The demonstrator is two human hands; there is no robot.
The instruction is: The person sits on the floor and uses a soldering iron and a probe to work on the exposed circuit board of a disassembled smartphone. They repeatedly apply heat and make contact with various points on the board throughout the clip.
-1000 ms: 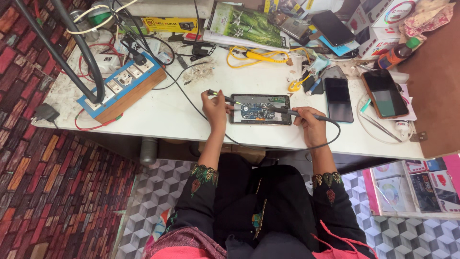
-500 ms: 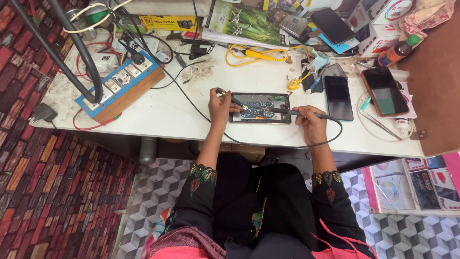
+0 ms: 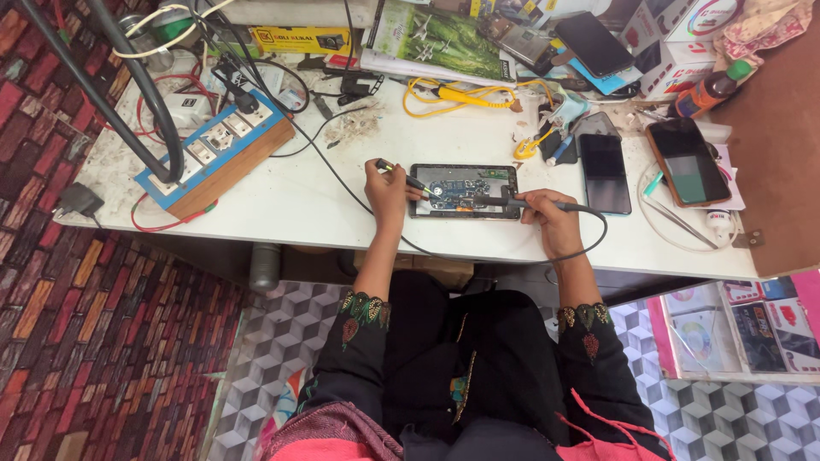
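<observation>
Two hands work over the white table, and the opened tablet lying near its front edge, straight ahead of the person, is the landmark for everything else. Left of the tablet sits the blue power strip with plugs and cables in it; right of the tablet lie a dark phone and, further right, a phone in a brown case; behind the tablet trails a yellow cable. The left hand is closed around a thin probe whose tip lies on the tablet's bare circuit board, and the right hand is closed around a second corded probe coming in from the tablet's right edge. As I judge it, a slip of either tip could bridge neighbouring contacts or scratch the board, and the black cord looping off the table's front edge could snag on a sleeve and jerk the right probe. Compared with a second ago, both hands have closed in towards the tablet's middle, the left one drawing its probe further over the board.
</observation>
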